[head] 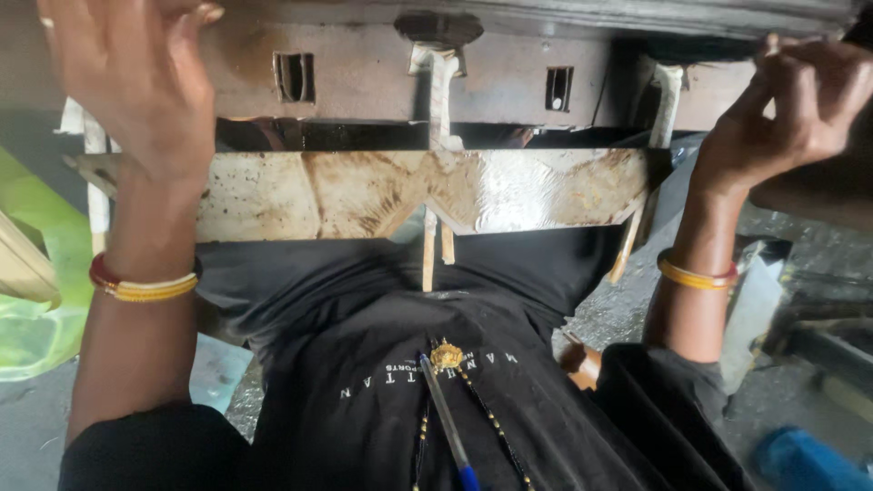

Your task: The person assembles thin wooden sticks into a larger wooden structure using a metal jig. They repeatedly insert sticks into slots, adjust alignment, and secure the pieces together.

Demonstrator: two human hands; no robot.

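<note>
I look down along my own black shirt (391, 364). A rusty metal machine frame (382, 82) with rectangular slots stands in front of me at the top. Below it a shiny, rust-stained metal plate (364, 195) with a zigzag lower edge lies across my waist. My left hand (136, 73) is raised at the top left, fingers spread, resting against the frame's left end. My right hand (800, 105) curls over the frame's upper right edge. Both wrists carry gold and red bangles. A pen (446, 423) and a beaded chain with a gold pendant (446, 355) hang on my chest.
Pale vertical metal rods (436, 100) run down behind the plate. A green object (36, 300) sits at the left edge, a blue object (805, 459) at the bottom right. Dark metal parts (818, 336) lie on the gritty grey floor to the right.
</note>
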